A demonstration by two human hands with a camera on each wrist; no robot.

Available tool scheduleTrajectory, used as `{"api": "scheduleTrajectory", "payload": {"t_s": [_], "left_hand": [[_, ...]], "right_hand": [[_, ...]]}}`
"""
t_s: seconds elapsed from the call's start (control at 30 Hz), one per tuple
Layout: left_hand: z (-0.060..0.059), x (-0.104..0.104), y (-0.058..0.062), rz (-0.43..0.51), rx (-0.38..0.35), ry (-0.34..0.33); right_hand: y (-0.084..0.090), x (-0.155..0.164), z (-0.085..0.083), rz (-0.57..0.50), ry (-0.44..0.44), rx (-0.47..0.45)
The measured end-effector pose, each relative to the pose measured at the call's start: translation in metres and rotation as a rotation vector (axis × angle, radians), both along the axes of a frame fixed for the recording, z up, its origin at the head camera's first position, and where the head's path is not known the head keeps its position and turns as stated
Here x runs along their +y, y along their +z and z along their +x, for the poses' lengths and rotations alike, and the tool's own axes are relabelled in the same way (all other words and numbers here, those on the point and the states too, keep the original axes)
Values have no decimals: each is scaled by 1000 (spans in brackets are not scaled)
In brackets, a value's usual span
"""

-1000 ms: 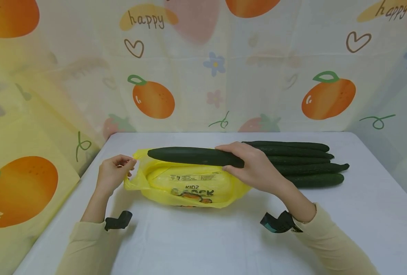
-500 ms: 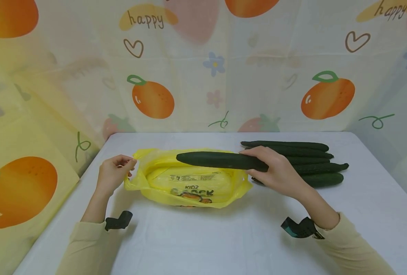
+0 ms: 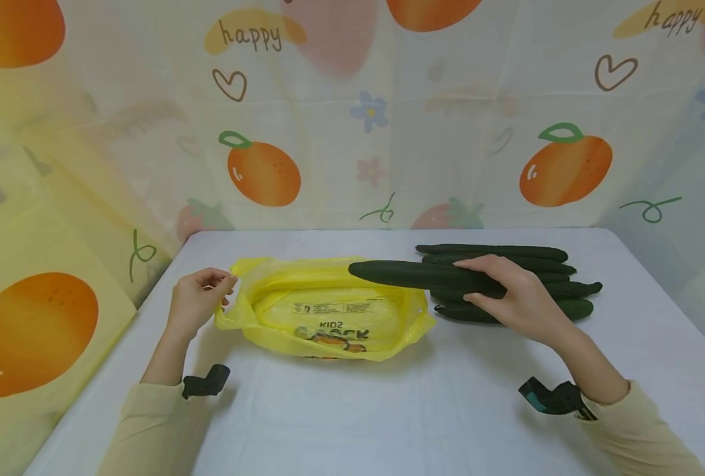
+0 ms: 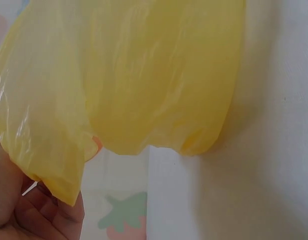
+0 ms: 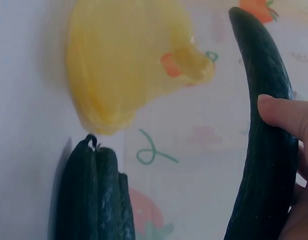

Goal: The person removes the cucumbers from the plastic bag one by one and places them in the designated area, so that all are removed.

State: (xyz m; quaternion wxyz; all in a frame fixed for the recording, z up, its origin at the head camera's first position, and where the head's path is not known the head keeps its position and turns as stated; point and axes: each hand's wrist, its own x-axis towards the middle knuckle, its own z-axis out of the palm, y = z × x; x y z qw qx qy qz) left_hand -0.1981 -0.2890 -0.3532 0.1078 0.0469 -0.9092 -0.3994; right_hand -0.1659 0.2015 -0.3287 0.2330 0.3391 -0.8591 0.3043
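My right hand (image 3: 510,291) grips a long dark green cucumber (image 3: 412,274) by its right end and holds it level above the pile of several cucumbers (image 3: 543,254). The cucumber's free tip reaches over the right rim of the yellow plastic bag (image 3: 323,311). In the right wrist view the held cucumber (image 5: 266,145) runs up the right side with my fingertip (image 5: 281,112) on it. My left hand (image 3: 200,297) pinches the bag's left handle and keeps its mouth spread. The left wrist view shows the bag (image 4: 134,75) close up with my palm (image 4: 24,210) below it.
The white table (image 3: 388,403) fills the front. A fruit-print cloth backdrop (image 3: 352,112) closes in the back and the left side. Black wrist-camera mounts (image 3: 206,381) sit on both forearms. The cucumber pile lies right of the bag near the back edge.
My right hand has carried the cucumber to the right, from over the middle of the bag to above the cucumber pile. My left hand has stayed on the bag handle.
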Motion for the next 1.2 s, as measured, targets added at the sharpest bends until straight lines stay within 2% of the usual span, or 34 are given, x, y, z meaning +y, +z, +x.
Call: {"api": "scheduleTrajectory", "payload": {"t_s": [0.33, 0.87, 1.2], "left_hand": [[-1, 0, 0, 6, -18, -2], [-2, -1, -1, 8, 0, -5], [-1, -1, 1, -2, 6, 0]], "right_hand": [[-8, 34, 6, 11, -10, 38], [-18, 87, 21, 70, -95, -119], [-28, 109, 22, 69, -117, -141]]}}
